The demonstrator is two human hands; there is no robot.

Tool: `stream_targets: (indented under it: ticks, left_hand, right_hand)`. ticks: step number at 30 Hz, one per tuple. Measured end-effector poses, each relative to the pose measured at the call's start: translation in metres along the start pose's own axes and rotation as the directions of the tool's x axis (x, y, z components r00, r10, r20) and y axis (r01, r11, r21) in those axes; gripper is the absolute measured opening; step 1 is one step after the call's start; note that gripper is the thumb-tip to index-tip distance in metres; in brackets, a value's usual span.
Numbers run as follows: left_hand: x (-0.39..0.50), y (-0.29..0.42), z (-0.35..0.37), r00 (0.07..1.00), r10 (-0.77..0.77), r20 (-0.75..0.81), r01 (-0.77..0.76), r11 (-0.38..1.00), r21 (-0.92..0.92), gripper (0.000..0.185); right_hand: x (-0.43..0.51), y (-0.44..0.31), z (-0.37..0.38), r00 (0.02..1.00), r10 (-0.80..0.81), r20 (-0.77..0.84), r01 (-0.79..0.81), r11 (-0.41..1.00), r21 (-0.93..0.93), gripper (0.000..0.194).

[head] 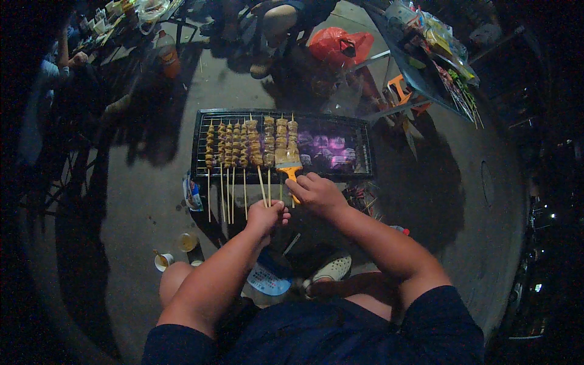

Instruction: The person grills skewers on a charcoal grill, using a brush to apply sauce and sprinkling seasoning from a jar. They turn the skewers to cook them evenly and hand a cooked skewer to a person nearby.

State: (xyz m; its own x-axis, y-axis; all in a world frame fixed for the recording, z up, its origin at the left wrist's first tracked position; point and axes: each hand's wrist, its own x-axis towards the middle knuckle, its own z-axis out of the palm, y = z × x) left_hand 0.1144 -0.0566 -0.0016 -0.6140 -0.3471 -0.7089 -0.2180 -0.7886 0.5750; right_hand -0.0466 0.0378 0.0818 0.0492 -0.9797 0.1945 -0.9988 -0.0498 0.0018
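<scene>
A black rectangular charcoal grill (283, 179) stands before me, several meat skewers (236, 145) lying side by side across the left and middle of its wire rack. Glowing coals (336, 148) show at its right part. My left hand (268, 217) grips the lower ends of some bamboo sticks (263, 186) just below the grill's near edge. In my right hand (319, 194) is a basting brush (289, 169) with an orange handle; its bristles rest on the meat of the skewers right of the middle. How many sticks my left hand holds, I cannot tell.
Paper cup (163, 262) and small cup (187, 242) stand on the ground at lower left. A blue-and-white packet (192, 194) lies by the grill's left corner. Beyond are a red plastic bag (340, 45), an orange-filled bottle (169, 57), a table with bagged food (438, 41) and a seated person (278, 25).
</scene>
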Motion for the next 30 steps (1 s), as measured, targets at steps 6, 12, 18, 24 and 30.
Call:
stream_targets:
  ticks: [6,12,18,24,30]
  left_hand:
    - [-0.003,0.002,-0.003,1.000,-0.011,-0.021,0.012,1.000,0.029,0.012]
    - [0.006,0.000,-0.003,0.999,-0.025,0.024,0.024,0.999,0.031,0.014]
    - [-0.002,0.006,-0.008,0.999,-0.035,-0.039,0.036,0.999,0.036,0.014]
    - [0.007,0.003,-0.013,0.998,-0.054,0.015,0.053,0.996,0.073,0.017]
    - [-0.013,0.009,0.000,0.990,0.044,-0.134,-0.030,0.994,0.103,0.023]
  right_hand:
    - [0.013,0.001,-0.046,0.983,0.151,-0.099,-0.128,0.970,0.208,0.035]
    - [0.021,0.047,0.008,0.475,0.843,0.254,-0.490,0.013,0.872,0.019]
    - [0.049,0.030,-0.009,0.413,0.824,0.388,-0.293,-0.282,0.913,0.020]
    - [0.046,0.049,0.016,0.434,0.831,0.348,-0.438,-0.143,0.887,0.019]
    - [-0.016,0.026,-0.075,0.362,0.841,0.403,-0.262,-0.323,0.910,0.022]
